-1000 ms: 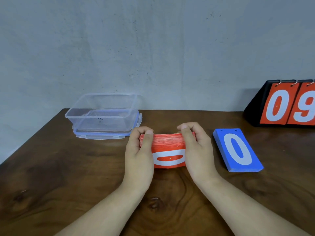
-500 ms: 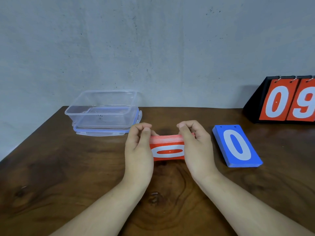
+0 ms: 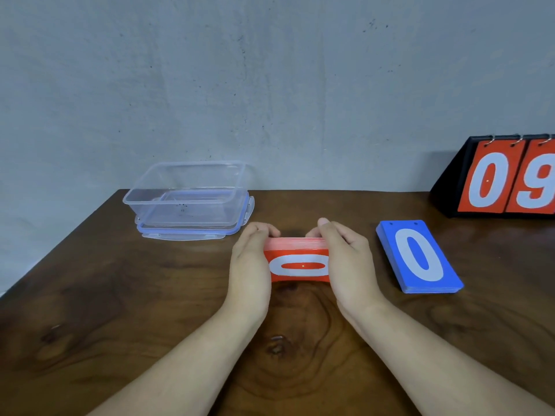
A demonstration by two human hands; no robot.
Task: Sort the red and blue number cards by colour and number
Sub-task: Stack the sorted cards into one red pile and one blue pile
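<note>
A stack of red number cards [image 3: 300, 259] stands on its long edge at the table's middle, its front card showing a white 0 turned sideways. My left hand [image 3: 250, 265] grips the stack's left end with fingers curled over the top. My right hand [image 3: 348, 259] grips the right end the same way. A stack of blue number cards [image 3: 419, 258] lies flat to the right, a white 0 on top, apart from my hands.
A clear plastic container [image 3: 186, 199] sits on its blue-edged lid at the back left. A black flip scoreboard [image 3: 507, 178] showing red 0 and 9 stands at the back right. The brown wooden table [image 3: 120, 310] ends at a grey wall.
The red stack has been squared up between my hands and tipped more upright, so its front card faces me fully. The blue stack has not moved.
</note>
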